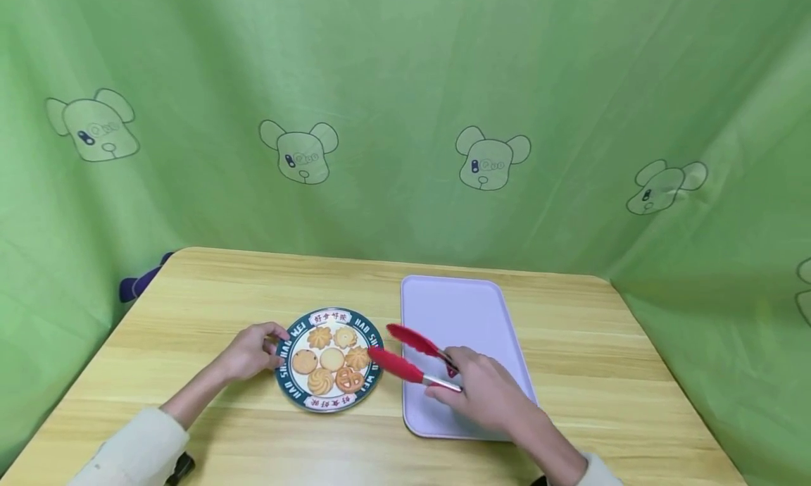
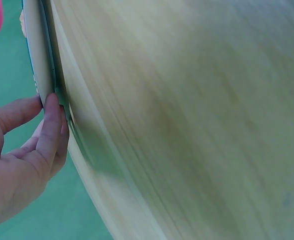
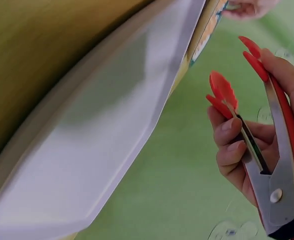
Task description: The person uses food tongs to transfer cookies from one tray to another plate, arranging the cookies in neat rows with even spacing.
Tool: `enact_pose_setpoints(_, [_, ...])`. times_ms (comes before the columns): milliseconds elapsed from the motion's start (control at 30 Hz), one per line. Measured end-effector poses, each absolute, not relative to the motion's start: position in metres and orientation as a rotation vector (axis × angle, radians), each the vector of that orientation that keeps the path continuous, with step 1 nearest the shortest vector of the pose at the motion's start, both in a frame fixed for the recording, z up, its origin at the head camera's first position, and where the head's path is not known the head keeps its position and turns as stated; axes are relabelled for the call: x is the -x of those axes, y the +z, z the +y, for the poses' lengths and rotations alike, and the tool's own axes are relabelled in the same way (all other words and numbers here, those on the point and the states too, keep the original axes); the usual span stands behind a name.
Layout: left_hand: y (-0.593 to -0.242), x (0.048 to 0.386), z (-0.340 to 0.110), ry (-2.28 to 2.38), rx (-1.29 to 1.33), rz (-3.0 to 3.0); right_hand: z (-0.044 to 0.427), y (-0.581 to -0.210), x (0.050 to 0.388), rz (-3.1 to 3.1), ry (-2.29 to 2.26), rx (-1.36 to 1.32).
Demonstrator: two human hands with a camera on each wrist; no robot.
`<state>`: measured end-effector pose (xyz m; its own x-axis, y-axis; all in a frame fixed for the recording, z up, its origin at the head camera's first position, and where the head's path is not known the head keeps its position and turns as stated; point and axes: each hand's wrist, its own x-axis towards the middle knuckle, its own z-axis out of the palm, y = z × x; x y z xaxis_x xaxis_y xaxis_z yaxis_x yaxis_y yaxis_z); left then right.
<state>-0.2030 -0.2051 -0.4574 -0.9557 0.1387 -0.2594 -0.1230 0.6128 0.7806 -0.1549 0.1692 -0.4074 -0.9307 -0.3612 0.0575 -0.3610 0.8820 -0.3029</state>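
Note:
A round plate [image 1: 298, 394] with a dark green lettered rim bears several cookies [image 1: 332, 359], one of them pretzel-shaped. My left hand [image 1: 250, 352] pinches the plate's left rim between thumb and fingers, as the left wrist view shows at the plate edge [image 2: 39, 50]. In my right hand [image 1: 484, 387] I grip red-tipped metal tongs [image 3: 277, 165], fingers and thumb around the two arms. The tongs' red tips [image 1: 395, 365] are spread, nothing between them, and point at the plate's right rim. A pale lilac tray [image 1: 453, 310] lies under my right hand.
The plate and tray sit side by side on a light wooden table [image 1: 589, 345]. Green curtains [image 1: 393, 225] with mouse-head prints enclose the back and sides. A dark purple object [image 1: 142, 283] shows past the table's left back corner.

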Motion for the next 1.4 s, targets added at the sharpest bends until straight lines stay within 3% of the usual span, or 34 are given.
enact_pose_setpoints(767, [-0.460, 0.203, -0.209, 1.275, -0.005, 2.560, 0.287, -0.433, 0.202, 3.208, -0.394, -0.247])
enact_pose_setpoints(1400, [-0.460, 0.203, -0.208, 1.264, -0.003, 2.562, 0.312, -0.444, 0.208, 3.022, -0.304, -0.408])
